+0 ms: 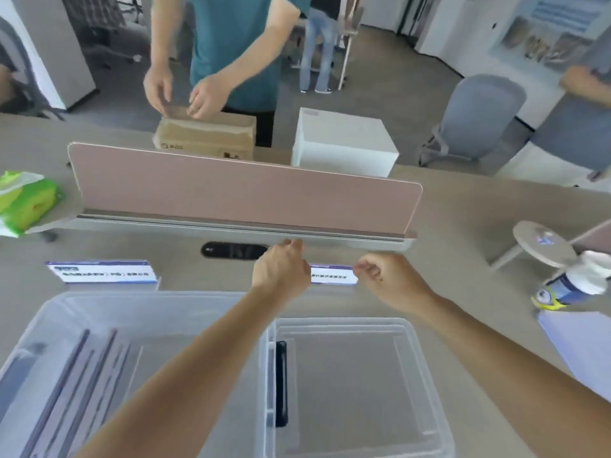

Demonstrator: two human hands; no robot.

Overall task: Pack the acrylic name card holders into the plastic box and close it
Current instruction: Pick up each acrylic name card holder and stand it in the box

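An acrylic name card holder (332,276) with a white and blue card stands on the desk beyond the box. My left hand (281,269) is curled over its left end, and my right hand (380,272) pinches its right end. A second name card holder (102,271) stands alone at the far left. The clear plastic box (49,319) sits open at the near left, with several flat holders inside along its left side. To its right lies the clear lid (347,385), with a black latch (281,381) at its left edge.
A pink divider screen (244,190) runs across the desk behind my hands, with a black cable port (234,250) below it. A green wipes pack (23,200) lies at far left. At right are a bottle (568,282) and papers (582,342). Beyond the screen, another person handles a cardboard box (205,137) beside a white box (344,140).
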